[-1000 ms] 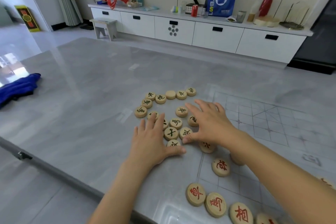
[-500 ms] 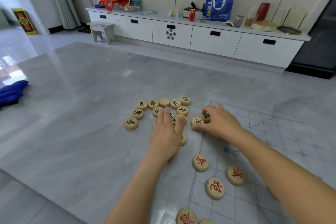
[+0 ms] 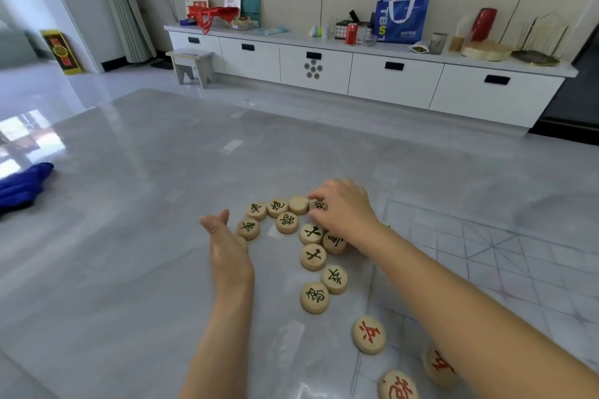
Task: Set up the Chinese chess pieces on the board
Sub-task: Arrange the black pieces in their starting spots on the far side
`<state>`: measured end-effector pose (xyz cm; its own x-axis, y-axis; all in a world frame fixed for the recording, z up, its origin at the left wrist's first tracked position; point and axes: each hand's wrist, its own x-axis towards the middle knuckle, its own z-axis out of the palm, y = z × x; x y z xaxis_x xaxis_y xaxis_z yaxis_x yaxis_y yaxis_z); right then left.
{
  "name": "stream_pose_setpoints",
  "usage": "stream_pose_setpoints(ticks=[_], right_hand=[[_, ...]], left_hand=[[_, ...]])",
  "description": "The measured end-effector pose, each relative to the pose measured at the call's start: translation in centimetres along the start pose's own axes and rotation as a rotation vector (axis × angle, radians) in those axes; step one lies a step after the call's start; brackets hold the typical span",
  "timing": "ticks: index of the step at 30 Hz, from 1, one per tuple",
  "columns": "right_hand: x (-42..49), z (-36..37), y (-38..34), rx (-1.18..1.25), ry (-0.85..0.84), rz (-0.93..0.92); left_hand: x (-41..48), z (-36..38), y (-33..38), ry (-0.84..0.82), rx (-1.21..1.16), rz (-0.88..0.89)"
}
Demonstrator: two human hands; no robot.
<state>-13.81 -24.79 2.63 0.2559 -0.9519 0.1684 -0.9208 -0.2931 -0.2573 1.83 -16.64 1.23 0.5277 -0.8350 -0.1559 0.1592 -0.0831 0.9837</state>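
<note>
Several wooden chess pieces with black lettering (image 3: 313,256) lie in a loose cluster on the grey table, just left of the faintly printed board grid (image 3: 486,253). Three red-lettered pieces (image 3: 369,334) lie nearer to me at the board's left edge. My left hand (image 3: 227,249) stands on its edge with straight fingers at the left side of the cluster, beside a black piece (image 3: 248,228). My right hand (image 3: 343,210) reaches over the far side of the cluster. Its curled fingertips pinch a black-lettered piece (image 3: 320,205) in the far row. It hides the pieces beneath it.
A blue cloth (image 3: 22,185) lies at the table's left edge. The glossy table top (image 3: 146,236) runs far to the left and back. Behind it a low white cabinet (image 3: 372,74) carries bags and cans, and a small stool (image 3: 191,65) stands on the floor.
My left hand has lifted from lying flat on the pieces and now stands edge-on at the cluster's left. My right hand has moved from the board edge to the cluster's far row.
</note>
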Motion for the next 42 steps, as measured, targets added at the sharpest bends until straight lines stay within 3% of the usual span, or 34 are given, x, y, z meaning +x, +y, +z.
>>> stream_pose_setpoints(ticks=[5, 8, 14, 17, 21, 24, 29, 33, 42], right_hand=[[2.5, 1.7, -1.3, -0.006, -0.144, 0.012], [2.5, 0.9, -0.2, -0.035, -0.035, -0.061], [0.5, -2.4, 4.4, 0.533, 0.05, 0.156], [-1.0, -3.7, 6.3, 0.767, 0.067, 0.272], [-2.4, -4.7, 8.1, 0.837, 0.056, 0.337], [-2.8, -4.8, 9.5, 0.794, 0.065, 0.354], [-3.9, -3.8, 12.9, 0.525, 0.013, 0.481], [-5.4, -3.4, 13.1, 0.351, -0.092, 0.446], [-7.4, -4.0, 12.2, 0.201, -0.071, 0.352]], left_hand=[[0.0, 0.9, -1.9, -0.191, 0.004, 0.029], [-0.7, 1.8, -2.3, -0.275, 0.037, 0.059], [-2.4, 3.1, -2.3, -0.443, 0.055, 0.073], [-2.5, 3.2, -2.3, -0.434, 0.028, 0.085], [-1.6, 2.7, -3.0, -0.248, 0.078, 0.124], [-1.4, 2.3, -3.5, -0.172, 0.159, 0.16], [-3.0, 2.7, -3.2, -0.208, 0.367, 0.304], [-2.5, 2.6, -3.6, -0.2, 0.377, 0.324], [-2.1, 2.6, -3.7, -0.19, 0.401, 0.345]])
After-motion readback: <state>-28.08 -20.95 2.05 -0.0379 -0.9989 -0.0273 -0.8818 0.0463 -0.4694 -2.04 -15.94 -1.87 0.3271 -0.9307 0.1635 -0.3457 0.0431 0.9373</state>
